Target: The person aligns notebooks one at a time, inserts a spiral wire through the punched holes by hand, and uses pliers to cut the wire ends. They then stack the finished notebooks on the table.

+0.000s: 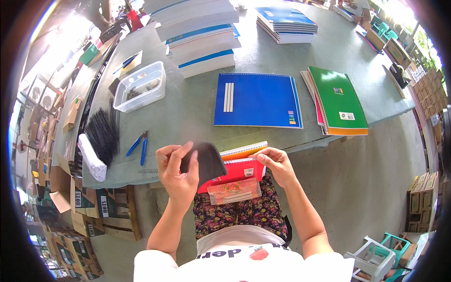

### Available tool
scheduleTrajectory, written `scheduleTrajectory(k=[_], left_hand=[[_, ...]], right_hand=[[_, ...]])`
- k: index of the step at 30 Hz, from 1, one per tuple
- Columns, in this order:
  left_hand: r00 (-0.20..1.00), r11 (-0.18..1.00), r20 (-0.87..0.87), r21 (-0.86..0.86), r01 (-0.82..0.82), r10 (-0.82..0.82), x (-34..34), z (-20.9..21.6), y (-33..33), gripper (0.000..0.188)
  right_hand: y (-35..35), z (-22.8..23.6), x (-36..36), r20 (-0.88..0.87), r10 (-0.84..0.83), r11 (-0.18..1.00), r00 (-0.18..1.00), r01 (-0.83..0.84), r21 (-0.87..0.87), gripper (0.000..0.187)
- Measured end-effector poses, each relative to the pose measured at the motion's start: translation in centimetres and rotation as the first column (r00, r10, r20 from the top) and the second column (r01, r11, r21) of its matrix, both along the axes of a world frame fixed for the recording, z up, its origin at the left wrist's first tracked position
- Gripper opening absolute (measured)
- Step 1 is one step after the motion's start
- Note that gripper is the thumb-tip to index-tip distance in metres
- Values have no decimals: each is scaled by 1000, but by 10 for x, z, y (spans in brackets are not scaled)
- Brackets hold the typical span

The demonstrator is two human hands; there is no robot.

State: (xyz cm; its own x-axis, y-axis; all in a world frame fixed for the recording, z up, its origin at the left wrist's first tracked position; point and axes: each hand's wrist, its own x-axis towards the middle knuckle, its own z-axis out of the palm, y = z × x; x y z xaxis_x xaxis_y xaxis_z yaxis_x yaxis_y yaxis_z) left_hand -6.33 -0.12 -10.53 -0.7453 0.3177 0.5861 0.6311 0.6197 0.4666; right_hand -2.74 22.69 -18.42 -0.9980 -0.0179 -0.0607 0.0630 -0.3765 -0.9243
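My left hand [177, 170] grips a dark, flat, round-cornered thing [207, 163] between thumb and fingers; it is slightly blurred and I cannot tell its kind. Beside it, a red notebook [238, 170] stands tilted at the table's near edge, above my lap. An orange spiral notebook [237, 153] rises just behind the red one. My right hand [277, 165] pinches the upper right corner of these notebooks. Against the front of the red notebook lies a clear, pink-printed pencil case [235, 191] with pencil-like sticks inside.
Across the table [188, 113] lie a blue notebook [263, 101], green-topped notebooks [339, 98], blue-handled pliers [139, 146], black spiral coils [104, 136] and a clear plastic box [158, 89]. Tall paper stacks [202, 44] stand farther back. Cardboard boxes [89, 202] sit at the left, plastic stools [373, 258] at the lower right.
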Motion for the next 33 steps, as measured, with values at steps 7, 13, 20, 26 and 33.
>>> scheduleTrajectory(k=[7, 13, 20, 26, 33], left_hand=[[940, 939, 150, -113, 324, -306, 11, -24, 14, 23], [924, 927, 156, -88, 366, -350, 9, -13, 26, 19], [961, 963, 109, -56, 262, -255, 4, -10, 40, 18], [865, 858, 185, -146, 493, -466, -2, -19, 49, 18], [896, 943, 295, -94, -320, 333, -131, -29, -61, 24]], right_hand=[[-7, 2, 0, 30, -10, 999, 999, 12, -39, 20], [-4, 2, 2, 78, 65, 982, 995, -49, -184, 35], [-6, -1, 2, 67, 21, 984, 998, -9, -179, 37], [-10, -6, -1, 84, -39, 985, 996, 53, -164, 36], [-24, -1, 2, 50, 17, 984, 999, -26, 175, 19]])
